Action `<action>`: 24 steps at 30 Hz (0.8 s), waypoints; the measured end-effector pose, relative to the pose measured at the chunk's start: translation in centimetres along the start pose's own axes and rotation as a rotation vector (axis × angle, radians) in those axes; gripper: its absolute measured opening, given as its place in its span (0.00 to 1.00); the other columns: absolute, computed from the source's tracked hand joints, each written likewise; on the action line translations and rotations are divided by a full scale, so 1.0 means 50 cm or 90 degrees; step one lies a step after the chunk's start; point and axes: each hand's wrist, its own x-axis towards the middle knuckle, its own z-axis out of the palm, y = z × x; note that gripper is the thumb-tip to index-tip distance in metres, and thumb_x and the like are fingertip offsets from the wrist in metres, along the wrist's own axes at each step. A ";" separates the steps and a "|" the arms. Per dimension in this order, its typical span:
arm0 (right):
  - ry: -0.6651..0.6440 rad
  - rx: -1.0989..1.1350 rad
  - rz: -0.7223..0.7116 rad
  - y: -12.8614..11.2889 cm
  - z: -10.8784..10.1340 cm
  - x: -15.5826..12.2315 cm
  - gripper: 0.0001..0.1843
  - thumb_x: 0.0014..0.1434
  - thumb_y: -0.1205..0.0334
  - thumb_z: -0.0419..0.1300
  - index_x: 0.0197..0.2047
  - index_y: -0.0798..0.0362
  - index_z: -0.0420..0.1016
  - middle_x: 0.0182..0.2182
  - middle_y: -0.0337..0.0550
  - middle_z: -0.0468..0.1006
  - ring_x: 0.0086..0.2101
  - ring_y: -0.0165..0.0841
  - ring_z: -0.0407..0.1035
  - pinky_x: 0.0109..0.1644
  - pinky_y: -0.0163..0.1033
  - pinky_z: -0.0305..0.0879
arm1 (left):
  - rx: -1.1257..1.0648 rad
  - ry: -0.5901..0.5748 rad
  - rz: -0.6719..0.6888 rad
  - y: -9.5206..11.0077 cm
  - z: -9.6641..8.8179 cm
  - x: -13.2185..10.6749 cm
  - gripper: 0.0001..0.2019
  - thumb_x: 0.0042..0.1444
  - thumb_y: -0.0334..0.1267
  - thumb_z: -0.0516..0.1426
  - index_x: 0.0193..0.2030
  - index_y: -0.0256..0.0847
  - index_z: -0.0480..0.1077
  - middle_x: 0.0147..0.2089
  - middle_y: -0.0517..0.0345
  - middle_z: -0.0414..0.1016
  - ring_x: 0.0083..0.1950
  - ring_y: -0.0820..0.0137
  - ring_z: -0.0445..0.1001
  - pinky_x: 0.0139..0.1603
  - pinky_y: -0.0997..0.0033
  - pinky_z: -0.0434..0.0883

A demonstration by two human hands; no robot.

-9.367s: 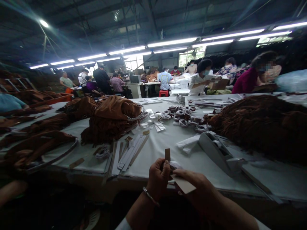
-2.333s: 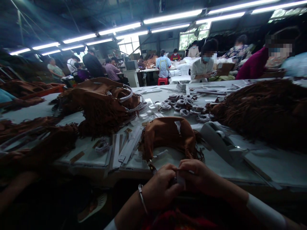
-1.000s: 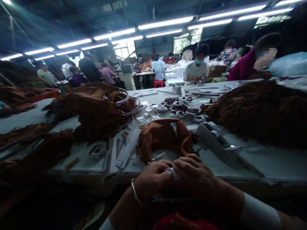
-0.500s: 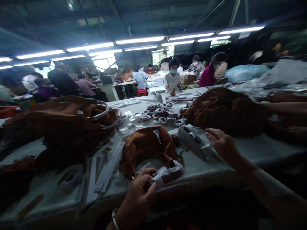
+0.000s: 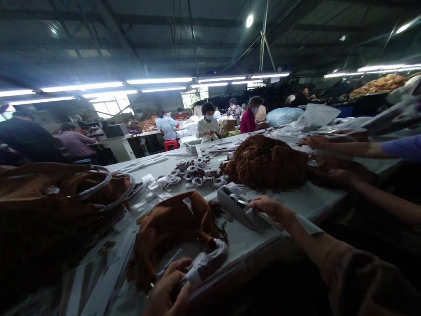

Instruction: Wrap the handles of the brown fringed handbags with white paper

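A brown fringed bag [image 5: 171, 219] lies on the near part of the table, its strap curving toward me. White wrapping [image 5: 213, 259] covers the strap's near end. My left hand [image 5: 171, 287] pinches that wrapped strap at the bottom of the view. To the right of the bag stands a grey tape dispenser [image 5: 232, 206]. My right hand [image 5: 268, 206] is at its near right end, fingers pressed together on the clear tape there. A strip of pale tape or paper clings to my right forearm.
Wrapped strap coils [image 5: 197, 173] lie mid-table. Brown fringed pieces [image 5: 263, 162] are heaped beyond the dispenser, more bags [image 5: 42, 210] at left. White strips [image 5: 105, 272] lie at lower left. A co-worker's arms [image 5: 355, 149] reach in from the right; other people work farther back.
The view has swung to the right. My right hand has come from just beside the tape dispenser to its end and closed on the tape. My left hand still grips the wrapped strap.
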 end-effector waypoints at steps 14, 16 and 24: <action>0.005 -0.168 0.089 0.065 0.062 -0.158 0.11 0.52 0.55 0.61 0.23 0.52 0.74 0.18 0.39 0.73 0.23 0.31 0.65 0.27 0.34 0.56 | -0.036 0.045 -0.002 0.030 0.017 -0.012 0.16 0.62 0.47 0.53 0.37 0.40 0.78 0.59 0.43 0.74 0.59 0.54 0.74 0.60 0.55 0.71; -0.088 -0.067 0.045 0.019 0.106 -0.214 0.16 0.55 0.48 0.61 0.27 0.53 0.75 0.20 0.37 0.73 0.21 0.29 0.62 0.25 0.34 0.54 | -0.041 0.069 -0.009 0.041 0.020 -0.018 0.14 0.62 0.44 0.53 0.36 0.40 0.77 0.59 0.43 0.74 0.59 0.55 0.73 0.61 0.54 0.70; -0.312 0.266 0.049 -0.149 0.291 -0.377 0.24 0.52 0.40 0.68 0.26 0.55 0.75 0.18 0.35 0.67 0.20 0.25 0.55 0.24 0.34 0.48 | 0.012 0.185 0.069 0.053 0.066 -0.029 0.08 0.62 0.36 0.55 0.38 0.38 0.74 0.58 0.41 0.71 0.60 0.55 0.71 0.61 0.51 0.69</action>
